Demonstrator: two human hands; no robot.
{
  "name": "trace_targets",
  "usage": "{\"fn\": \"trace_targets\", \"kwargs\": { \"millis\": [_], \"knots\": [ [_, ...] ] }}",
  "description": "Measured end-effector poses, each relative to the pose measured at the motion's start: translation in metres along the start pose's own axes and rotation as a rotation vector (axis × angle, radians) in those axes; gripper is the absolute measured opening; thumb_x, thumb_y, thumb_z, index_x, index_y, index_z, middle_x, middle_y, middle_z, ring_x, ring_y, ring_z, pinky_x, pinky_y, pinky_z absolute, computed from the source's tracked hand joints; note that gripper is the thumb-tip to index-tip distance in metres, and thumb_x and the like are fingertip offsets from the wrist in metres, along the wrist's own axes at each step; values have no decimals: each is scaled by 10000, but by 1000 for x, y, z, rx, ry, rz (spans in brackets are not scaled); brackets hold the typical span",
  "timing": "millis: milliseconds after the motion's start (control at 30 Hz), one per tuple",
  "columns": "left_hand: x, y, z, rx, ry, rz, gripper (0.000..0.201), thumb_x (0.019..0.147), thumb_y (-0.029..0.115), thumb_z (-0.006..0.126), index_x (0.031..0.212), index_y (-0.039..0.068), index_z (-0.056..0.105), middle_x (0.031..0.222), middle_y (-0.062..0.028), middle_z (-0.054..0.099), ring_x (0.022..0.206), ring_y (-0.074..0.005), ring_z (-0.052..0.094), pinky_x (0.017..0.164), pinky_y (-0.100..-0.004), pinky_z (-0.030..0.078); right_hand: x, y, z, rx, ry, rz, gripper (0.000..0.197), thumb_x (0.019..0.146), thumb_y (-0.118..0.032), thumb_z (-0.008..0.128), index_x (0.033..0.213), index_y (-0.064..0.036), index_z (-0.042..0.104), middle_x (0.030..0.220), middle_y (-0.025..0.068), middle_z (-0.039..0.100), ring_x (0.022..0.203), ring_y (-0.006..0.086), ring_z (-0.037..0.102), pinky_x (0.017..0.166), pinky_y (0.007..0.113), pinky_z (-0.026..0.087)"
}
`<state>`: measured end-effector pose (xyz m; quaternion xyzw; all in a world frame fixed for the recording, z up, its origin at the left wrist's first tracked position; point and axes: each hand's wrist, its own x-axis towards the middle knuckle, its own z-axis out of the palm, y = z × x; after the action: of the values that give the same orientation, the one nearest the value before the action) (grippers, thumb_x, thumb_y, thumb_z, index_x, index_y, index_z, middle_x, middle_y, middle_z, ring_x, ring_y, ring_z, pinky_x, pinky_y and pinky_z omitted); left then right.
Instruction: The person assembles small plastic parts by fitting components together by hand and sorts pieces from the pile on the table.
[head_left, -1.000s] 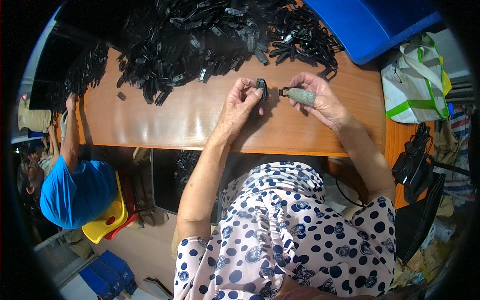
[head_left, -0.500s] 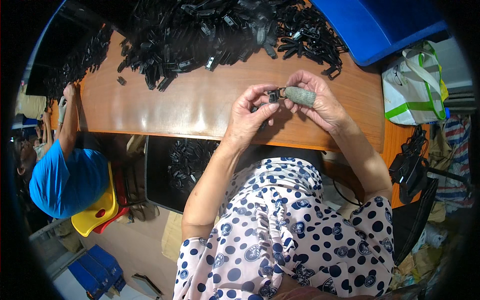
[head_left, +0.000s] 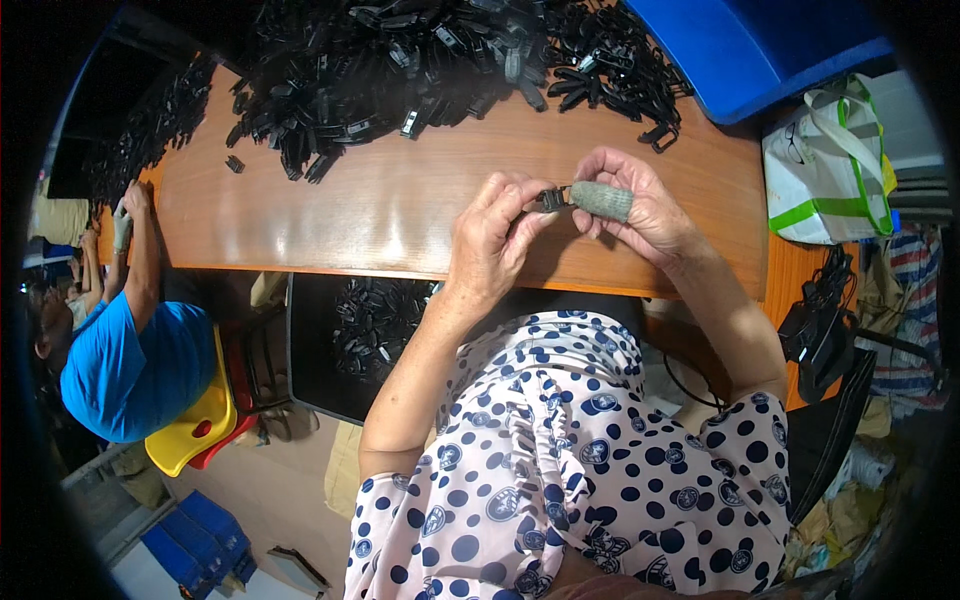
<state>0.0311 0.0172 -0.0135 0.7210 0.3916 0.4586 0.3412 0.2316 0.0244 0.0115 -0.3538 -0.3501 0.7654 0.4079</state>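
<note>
Just above the near edge of the table, both hands meet at a small black plastic part (head_left: pixel 553 200). My left hand (head_left: pixel 492 235) pinches it between thumb and fingertips. My right hand (head_left: pixel 645 210) has its fingers closed on the part's right end, with a grey knitted cover (head_left: pixel 601 201) over one digit. That cover hides part of the right grip, and the part's finer shape is too small to make out. Beyond the hands, a large heap of similar black plastic parts (head_left: pixel 370 85) spreads along the far side of the table.
The brown tabletop (head_left: pixel 350 215) reaches under my hands. A blue bin (head_left: pixel 760 50) stands far right, beside a white and green bag (head_left: pixel 825 170). Below the near edge, a black tray (head_left: pixel 315 370) holds more black parts. A co-worker in blue (head_left: pixel 140 365) sits at left.
My left fingers have closed in and lie flatter around the part, which has turned more level. Black pieces seen under the left fingers earlier no longer show. My right hand has barely moved.
</note>
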Motion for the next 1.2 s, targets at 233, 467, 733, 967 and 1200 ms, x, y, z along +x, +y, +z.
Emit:
{"fn": "trace_targets", "kwargs": {
  "millis": [233, 467, 733, 967, 1200],
  "knots": [
    [-5, 5, -1, 211, -87, 134, 203, 782, 3, 661, 973, 25, 596, 781, -98, 579, 614, -216, 582, 544, -307, 468, -1, -13, -2, -453, 37, 180, 221, 823, -53, 577, 1034, -9, 529, 731, 54, 599, 542, 77, 545, 419, 177, 387],
    [-5, 8, -4, 270, -176, 217, 238, 740, -33, 659, 956, 20, 575, 752, -105, 572, 611, -231, 592, 551, -325, 482, -1, -20, -14, -428, -156, 365, 233, 827, -141, 673, 949, -29, 510, 691, 37, 574, 519, 45, 507, 402, 162, 345],
    [-21, 10, -1, 151, -364, 0, 185, 813, 40, 642, 986, 4, 591, 797, -118, 592, 663, -238, 612, 590, -329, 491, -5, -5, -18, -323, -134, 641, 237, 824, -137, 654, 968, -27, 501, 746, 86, 617, 556, 54, 541, 410, 154, 356],
    [-31, 9, -15, -612, -197, -458, 229, 859, 93, 629, 1071, 8, 646, 1287, -133, 464, 1013, -191, 554, 782, -275, 500, -5, 7, 9, -173, -323, 407, 515, 824, -346, 683, 1175, -30, 478, 969, 105, 610, 773, 123, 625, 484, 166, 439],
    [-45, 3, -20, -799, -174, -449, 285, 851, 200, 657, 1054, 1, 648, 1311, -149, 462, 815, -105, 589, 669, -218, 500, -2, 20, 33, -231, -553, 444, 559, 848, -481, 620, 1162, -30, 518, 1031, 98, 612, 809, 105, 608, 678, 208, 472]
  ]
}}
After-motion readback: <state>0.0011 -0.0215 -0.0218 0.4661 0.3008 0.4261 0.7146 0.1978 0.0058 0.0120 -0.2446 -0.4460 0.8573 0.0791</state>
